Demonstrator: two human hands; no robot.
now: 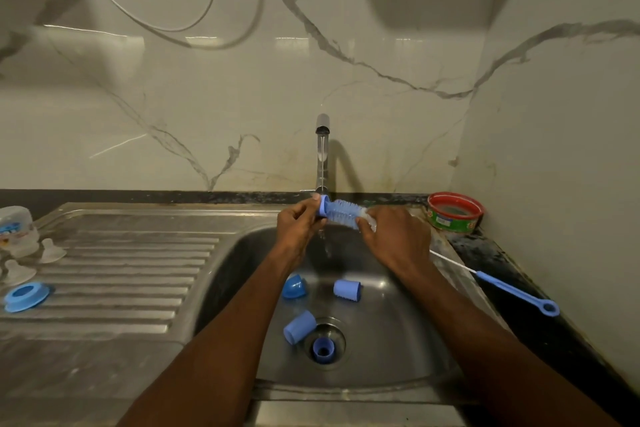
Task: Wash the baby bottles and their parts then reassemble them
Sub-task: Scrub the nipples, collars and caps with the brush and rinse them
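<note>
Marble-patterned wall panels back a stainless steel sink (398, 350) and its ribbed draining board (114, 270), set in a dark worktop (540, 319).

Head view: both hands are raised over the basin, directly under the chrome tap (322, 156), which runs a thin stream. The left hand (298, 222) pinches the blue collar end of a blue bristled bottle brush (341, 212); the right hand (398, 236) is clenched around the opposite end, where something clear shows at the fingers, too hidden to identify. Held level in the stream, the brush appears to be getting rinsed or worked clean, judging by its position.

Below the hands, in the basin, lie four blue plastic parts: a dome-shaped cap (293, 286), a cylindrical cap (347, 289), another cylindrical cap (299, 326) beside the drain, and a blue ring (323, 350) sitting on the drain itself. These are presumably awaiting washing.

Far left of the hands, on the draining board, rest a clear baby bottle (15, 230), two clear silicone teats (52, 250) and a blue screw collar (26, 295), probably set there to drain.

Right of the hands, a thin blue-handled teat brush (509, 289) lies across the worktop edge, and a red-rimmed round tub (454, 211) stands in the corner.
</note>
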